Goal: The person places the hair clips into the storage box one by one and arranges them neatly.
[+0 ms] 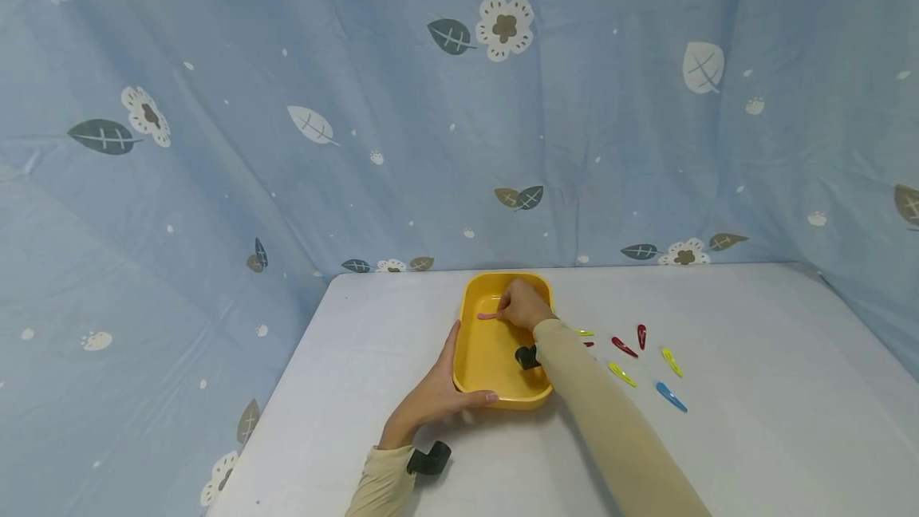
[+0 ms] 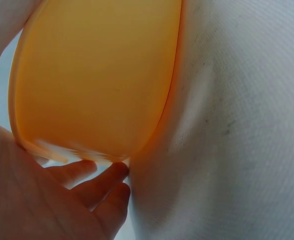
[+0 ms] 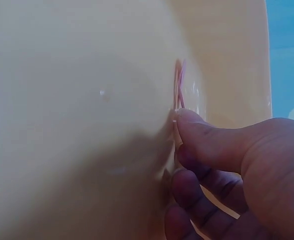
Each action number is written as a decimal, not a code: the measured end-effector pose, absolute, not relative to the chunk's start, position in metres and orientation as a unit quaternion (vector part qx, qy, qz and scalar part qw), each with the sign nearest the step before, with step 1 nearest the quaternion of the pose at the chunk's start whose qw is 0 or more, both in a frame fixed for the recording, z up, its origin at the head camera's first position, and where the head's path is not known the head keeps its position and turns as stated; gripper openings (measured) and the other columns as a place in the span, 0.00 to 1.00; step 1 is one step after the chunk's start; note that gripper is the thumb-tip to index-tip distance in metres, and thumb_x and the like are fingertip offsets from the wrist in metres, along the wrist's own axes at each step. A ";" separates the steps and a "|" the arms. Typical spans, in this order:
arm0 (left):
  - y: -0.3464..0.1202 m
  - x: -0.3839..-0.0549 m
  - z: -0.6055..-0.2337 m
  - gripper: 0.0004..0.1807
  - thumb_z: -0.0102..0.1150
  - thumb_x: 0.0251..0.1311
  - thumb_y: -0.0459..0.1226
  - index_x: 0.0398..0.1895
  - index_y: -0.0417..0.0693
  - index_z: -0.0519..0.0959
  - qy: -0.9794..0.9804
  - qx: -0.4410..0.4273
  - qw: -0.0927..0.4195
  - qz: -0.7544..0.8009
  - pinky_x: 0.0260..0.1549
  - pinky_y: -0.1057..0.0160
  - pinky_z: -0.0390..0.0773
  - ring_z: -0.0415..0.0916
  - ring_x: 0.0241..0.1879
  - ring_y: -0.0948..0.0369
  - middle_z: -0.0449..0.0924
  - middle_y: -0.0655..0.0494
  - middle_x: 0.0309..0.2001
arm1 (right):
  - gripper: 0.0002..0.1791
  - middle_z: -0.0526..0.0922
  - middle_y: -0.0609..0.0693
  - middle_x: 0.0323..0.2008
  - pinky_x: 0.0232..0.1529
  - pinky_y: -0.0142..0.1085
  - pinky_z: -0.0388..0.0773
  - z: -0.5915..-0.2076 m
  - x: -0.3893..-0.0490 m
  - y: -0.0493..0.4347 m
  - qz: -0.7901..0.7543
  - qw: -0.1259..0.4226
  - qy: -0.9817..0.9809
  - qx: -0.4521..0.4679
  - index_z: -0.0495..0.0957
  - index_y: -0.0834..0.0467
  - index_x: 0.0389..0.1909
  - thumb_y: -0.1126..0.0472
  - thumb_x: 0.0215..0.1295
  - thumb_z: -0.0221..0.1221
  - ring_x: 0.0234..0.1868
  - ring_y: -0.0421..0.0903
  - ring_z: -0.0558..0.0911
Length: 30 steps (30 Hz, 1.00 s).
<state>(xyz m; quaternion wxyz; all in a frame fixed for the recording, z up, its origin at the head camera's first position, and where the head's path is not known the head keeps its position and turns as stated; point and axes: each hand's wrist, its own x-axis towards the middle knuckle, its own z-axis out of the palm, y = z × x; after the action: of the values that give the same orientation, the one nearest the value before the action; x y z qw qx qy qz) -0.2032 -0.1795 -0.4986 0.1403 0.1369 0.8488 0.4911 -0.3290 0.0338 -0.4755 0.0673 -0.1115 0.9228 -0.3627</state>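
A yellow plastic tray (image 1: pixel 495 353) stands on the white table. My left hand (image 1: pixel 435 396) holds its near left corner, thumb along the front rim and fingers against the left side. In the left wrist view, those fingers (image 2: pixel 101 182) press on the wall of the tray (image 2: pixel 97 75). Inside the tray, toward the far end, my right hand (image 1: pixel 522 305) pinches a pink snap hair clip (image 1: pixel 486 316) between thumb and fingertips. Seen from the right wrist, the clip (image 3: pixel 178 85) stands edge-on close to the tray's end wall, its lower part hidden by the fingers.
Right of the tray lie several loose hair clips: a blue one (image 1: pixel 671 396), dark red ones (image 1: pixel 625 347) and yellow ones (image 1: pixel 621 374). My right forearm (image 1: pixel 610 413) crosses the tray's right rim and partly covers clips there. A blue patterned curtain (image 1: pixel 402 142) hangs behind the table.
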 end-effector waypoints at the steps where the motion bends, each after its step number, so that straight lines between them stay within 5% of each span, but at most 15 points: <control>1: -0.180 -0.203 -0.499 0.74 0.78 0.50 0.57 0.85 0.63 0.29 0.849 0.137 0.140 0.491 0.76 0.43 0.61 0.62 0.74 0.54 0.43 0.50 0.85 | 0.03 0.89 0.54 0.31 0.39 0.35 0.79 -0.476 -0.329 0.034 -0.363 0.066 0.923 -0.111 0.90 0.63 0.29 0.66 0.60 0.72 0.32 0.46 0.77; 11: -0.180 -0.204 -0.499 0.73 0.78 0.50 0.58 0.85 0.64 0.29 0.847 0.136 0.142 0.493 0.77 0.42 0.60 0.60 0.76 0.53 0.43 0.50 0.85 | 0.03 0.89 0.53 0.30 0.34 0.31 0.74 -0.478 -0.331 0.034 -0.358 0.060 0.925 -0.111 0.90 0.62 0.29 0.66 0.61 0.72 0.31 0.45 0.76; 19: -0.179 -0.204 -0.499 0.74 0.78 0.50 0.58 0.85 0.63 0.29 0.845 0.135 0.146 0.497 0.77 0.42 0.60 0.60 0.76 0.53 0.41 0.50 0.85 | 0.03 0.90 0.54 0.35 0.42 0.38 0.81 -0.477 -0.331 0.034 -0.355 0.049 0.929 -0.093 0.91 0.62 0.33 0.66 0.62 0.71 0.34 0.47 0.79; 30: -0.179 -0.205 -0.498 0.74 0.78 0.49 0.58 0.85 0.62 0.29 0.845 0.139 0.140 0.497 0.79 0.41 0.57 0.56 0.79 0.53 0.38 0.52 0.86 | 0.02 0.89 0.55 0.39 0.46 0.44 0.79 -0.477 -0.333 0.032 -0.358 0.026 0.930 -0.072 0.90 0.60 0.31 0.65 0.60 0.73 0.37 0.50 0.78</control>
<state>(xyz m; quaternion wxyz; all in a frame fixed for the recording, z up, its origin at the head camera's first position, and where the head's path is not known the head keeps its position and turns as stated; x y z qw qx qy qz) -0.2048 -0.1794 -0.4985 0.1403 0.1386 0.8449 0.4973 -0.3326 0.0323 -0.4773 0.0259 -0.0720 0.9305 -0.3582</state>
